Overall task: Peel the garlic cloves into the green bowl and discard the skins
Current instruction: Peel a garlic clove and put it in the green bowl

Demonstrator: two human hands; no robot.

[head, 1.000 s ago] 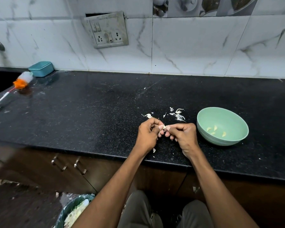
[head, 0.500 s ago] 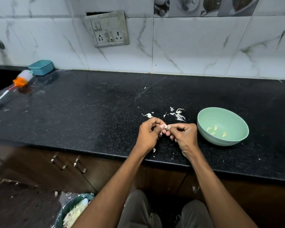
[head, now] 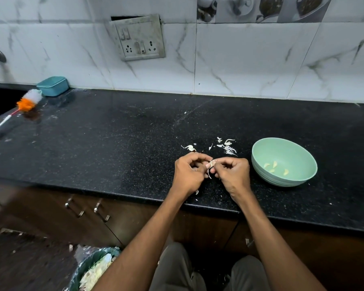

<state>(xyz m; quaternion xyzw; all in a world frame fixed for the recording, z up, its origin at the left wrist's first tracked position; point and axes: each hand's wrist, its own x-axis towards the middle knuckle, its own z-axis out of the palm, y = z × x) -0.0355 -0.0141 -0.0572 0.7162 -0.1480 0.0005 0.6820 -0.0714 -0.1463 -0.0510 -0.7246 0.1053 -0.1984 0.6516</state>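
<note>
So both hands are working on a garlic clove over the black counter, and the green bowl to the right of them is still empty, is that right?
Not quite. The head view shows the green bowl already holds a few peeled cloves. The rest stands: left hand and right hand pinch a garlic clove over the black counter.

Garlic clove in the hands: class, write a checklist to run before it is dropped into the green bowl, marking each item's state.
1. Both hands, left hand and right hand, pinch the garlic clove: ok.
2. Clove fully peeled: not ok, a skin strip hangs.
3. Green bowl beside right hand, upright: ok.
4. Loose skins discarded: not ok, on the counter.
5. Bin open below: ok.
</note>
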